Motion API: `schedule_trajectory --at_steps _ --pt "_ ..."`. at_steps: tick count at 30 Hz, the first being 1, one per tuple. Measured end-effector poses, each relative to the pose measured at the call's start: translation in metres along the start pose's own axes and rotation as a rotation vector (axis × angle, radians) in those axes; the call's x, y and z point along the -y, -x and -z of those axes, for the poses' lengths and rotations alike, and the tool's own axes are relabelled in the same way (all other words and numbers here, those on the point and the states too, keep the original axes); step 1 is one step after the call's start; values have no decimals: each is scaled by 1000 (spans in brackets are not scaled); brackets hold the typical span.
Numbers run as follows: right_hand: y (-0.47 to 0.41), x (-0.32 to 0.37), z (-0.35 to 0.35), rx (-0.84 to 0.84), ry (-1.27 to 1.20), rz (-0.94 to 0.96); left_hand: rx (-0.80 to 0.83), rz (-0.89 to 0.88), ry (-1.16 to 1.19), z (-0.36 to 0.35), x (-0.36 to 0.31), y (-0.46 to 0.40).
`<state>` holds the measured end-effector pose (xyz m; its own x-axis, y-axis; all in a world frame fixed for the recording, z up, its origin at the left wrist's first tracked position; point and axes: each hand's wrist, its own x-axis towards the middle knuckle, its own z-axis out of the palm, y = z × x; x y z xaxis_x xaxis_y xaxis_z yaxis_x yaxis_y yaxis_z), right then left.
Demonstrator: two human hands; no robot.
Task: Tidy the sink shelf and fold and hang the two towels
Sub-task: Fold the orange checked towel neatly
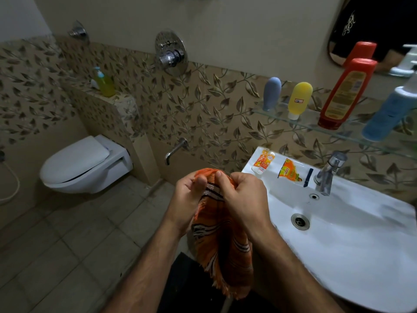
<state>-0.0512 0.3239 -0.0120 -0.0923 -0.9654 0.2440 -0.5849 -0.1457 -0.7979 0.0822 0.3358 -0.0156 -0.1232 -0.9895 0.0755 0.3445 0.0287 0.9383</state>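
both hands are gripping the orange towel (220, 240) at centre frame, left hand (187, 199) and right hand (242, 197) pinching its bunched top edge; the rest is hanging down, its lower end hiding behind the forearms. glass shelf (316, 123) at right is getting cut off, the blue bottle (388, 114) looking blurry.

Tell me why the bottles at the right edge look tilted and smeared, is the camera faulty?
Probably not: in the head view the wide lens bends the edges, so the red bottle and blue bottle lean and blur; the orange towel held by both hands at centre looks sharper; the light is dim, with a soft sheen on the sink.
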Motion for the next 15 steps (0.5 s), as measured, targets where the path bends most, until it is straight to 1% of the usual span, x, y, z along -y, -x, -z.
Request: schedule_trajectory --at_steps 1,2,4,5,7,8,10,11,12,14,15 --pt "0 1 0 -1 -7 16 -4 -29 -28 0 1 0" --pt "-1 2 0 4 -21 31 -49 -52 -69 -1 3 -1" --pt "-2 2 -3 34 -69 52 -213 -84 -131 -4 6 -8" --pt "-3 1 -4 55 -92 51 -266 -92 -146 -5 6 -11" --pt "-8 -1 -6 114 -163 43 -296 -83 -148 -6 6 -19" --pt "-10 -3 -6 147 -243 25 -304 -73 -140 -5 4 -23" --pt "-16 -6 -2 272 -464 -72 -322 -96 -237 2 -6 -28" --pt "-20 -9 0 363 -540 -119 -292 -139 -359 7 -14 -29" --pt "-23 -12 3 477 -581 -138 -226 -200 -514 11 -23 -31" --pt "-27 -15 3 691 -589 -141 -67 -351 -858 18 -41 -35" --pt "-29 -15 1 762 -588 -137 -11 -434 -996 20 -48 -37"
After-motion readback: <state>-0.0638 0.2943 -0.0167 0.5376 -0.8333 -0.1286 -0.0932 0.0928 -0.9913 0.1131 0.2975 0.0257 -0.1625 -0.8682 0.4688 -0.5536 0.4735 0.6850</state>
